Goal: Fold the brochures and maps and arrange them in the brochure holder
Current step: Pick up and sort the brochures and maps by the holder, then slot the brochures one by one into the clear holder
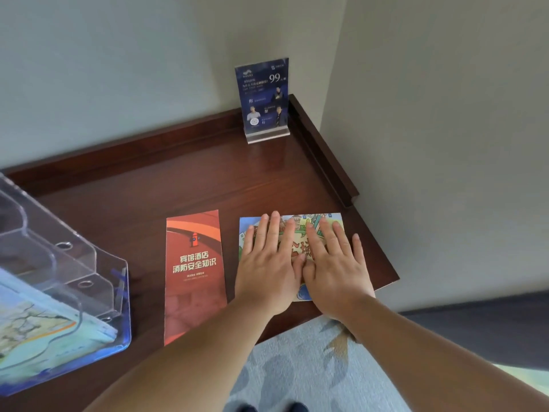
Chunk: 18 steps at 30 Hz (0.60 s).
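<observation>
A colourful illustrated map lies folded on the dark wooden table, near its right front corner. My left hand and my right hand rest flat on it side by side, fingers spread, thumbs touching, and hide most of its picture. A folded red brochure with white Chinese lettering lies just left of the map, apart from it. At the far left stands a clear acrylic brochure holder with stepped tiers. A pale blue-green map sits in its front tier.
A blue advertising card in a clear upright stand occupies the back right corner against the wall. A raised wooden ledge runs along the table's back and right side. Patterned grey-blue carpet lies below the front edge.
</observation>
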Available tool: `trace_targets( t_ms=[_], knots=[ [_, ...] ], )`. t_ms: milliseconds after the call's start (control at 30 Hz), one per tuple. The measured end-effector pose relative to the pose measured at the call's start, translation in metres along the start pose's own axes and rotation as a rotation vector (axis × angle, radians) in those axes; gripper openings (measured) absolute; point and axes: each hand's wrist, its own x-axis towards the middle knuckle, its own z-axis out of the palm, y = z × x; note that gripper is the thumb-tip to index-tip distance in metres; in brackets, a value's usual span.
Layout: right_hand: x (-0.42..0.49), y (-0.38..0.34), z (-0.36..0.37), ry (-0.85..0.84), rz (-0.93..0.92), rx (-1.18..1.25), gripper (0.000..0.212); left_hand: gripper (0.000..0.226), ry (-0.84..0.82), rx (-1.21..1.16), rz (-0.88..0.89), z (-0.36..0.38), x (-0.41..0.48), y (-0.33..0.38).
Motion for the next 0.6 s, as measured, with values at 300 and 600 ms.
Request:
trace_targets(
  t_ms=[300,600],
  knots=[
    [0.01,0.002,0.001,0.024,0.025,-0.01,0.062,0.073,-0.056,-0.025,-0.035,-0.006,-0.014,-0.012],
    [0.016,-0.004,-0.001,-0.031,0.052,-0.063,0.062,0.05,-0.043,-0.374,-0.404,-0.05,0.012,-0.005]
  ],
)
